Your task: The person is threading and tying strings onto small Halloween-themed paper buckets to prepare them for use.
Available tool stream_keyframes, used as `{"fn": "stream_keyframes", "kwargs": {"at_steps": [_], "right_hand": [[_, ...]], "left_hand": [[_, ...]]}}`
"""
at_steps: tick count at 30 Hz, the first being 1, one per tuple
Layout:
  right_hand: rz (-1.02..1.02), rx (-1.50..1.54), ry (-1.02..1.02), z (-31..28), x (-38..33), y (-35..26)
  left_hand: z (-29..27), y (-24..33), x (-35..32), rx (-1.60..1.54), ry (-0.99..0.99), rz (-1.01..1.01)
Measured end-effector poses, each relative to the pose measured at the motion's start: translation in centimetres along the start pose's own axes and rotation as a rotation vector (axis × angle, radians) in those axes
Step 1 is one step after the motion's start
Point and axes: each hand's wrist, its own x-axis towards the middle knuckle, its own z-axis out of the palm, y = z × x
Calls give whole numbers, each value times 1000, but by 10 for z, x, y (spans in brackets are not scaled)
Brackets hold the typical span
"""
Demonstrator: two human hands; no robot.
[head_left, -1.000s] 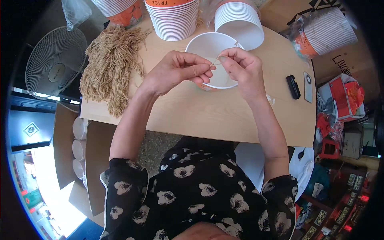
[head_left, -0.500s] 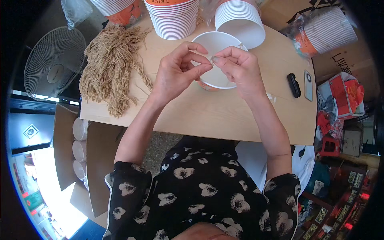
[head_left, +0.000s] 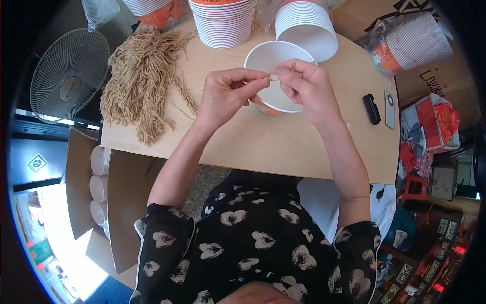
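Over a paper bucket (head_left: 276, 53), white inside with orange on its outside, my two hands meet fingertip to fingertip. Thumb and forefinger of my left hand (head_left: 228, 95) pinch one side of a small pale strand (head_left: 274, 78). My right hand (head_left: 308, 90) is closed on its other side, its fingers curled in. Too little of the strand shows to tell its exact kind. The bucket stands upright on the table, partly hidden by my hands. A big bundle of tan cords (head_left: 142, 81) lies to the left.
On the wooden table (head_left: 243, 144) stand a tall stack of nested buckets (head_left: 224, 28) and a stack on its side (head_left: 306, 33). A black case (head_left: 371, 109) and a phone (head_left: 389, 110) lie at right. A fan (head_left: 70, 76) and an open carton (head_left: 129, 202) are at left.
My left fingers have straightened and drawn together into a flatter pinch. My right hand has turned slightly, and the pale strand shows more between the fingertips. The view has shifted a little.
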Motion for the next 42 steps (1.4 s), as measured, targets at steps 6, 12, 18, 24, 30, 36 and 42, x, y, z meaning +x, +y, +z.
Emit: {"fn": "stream_keyframes", "kwargs": {"at_steps": [6,12,18,24,30,36,42], "right_hand": [[-129,-1,6,0,3,-7],[-226,-290,97,0,7,5],[-653,-730,299,6,-18,13],[-700,-853,365,25,-27,22],[-732,-768,430,29,-22,29],[-720,-710,373,27,-23,29],[-756,-824,386,28,-24,27]], "left_hand": [[-15,10,8,-102,-196,-176],[-23,16,11,-116,-307,-232],[-22,15,7,-133,-279,-272],[-17,11,5,-163,-213,-220],[-10,14,2,-163,-154,-227],[-5,9,-1,-213,-104,-228],[-4,7,1,-253,-69,-215]]}}
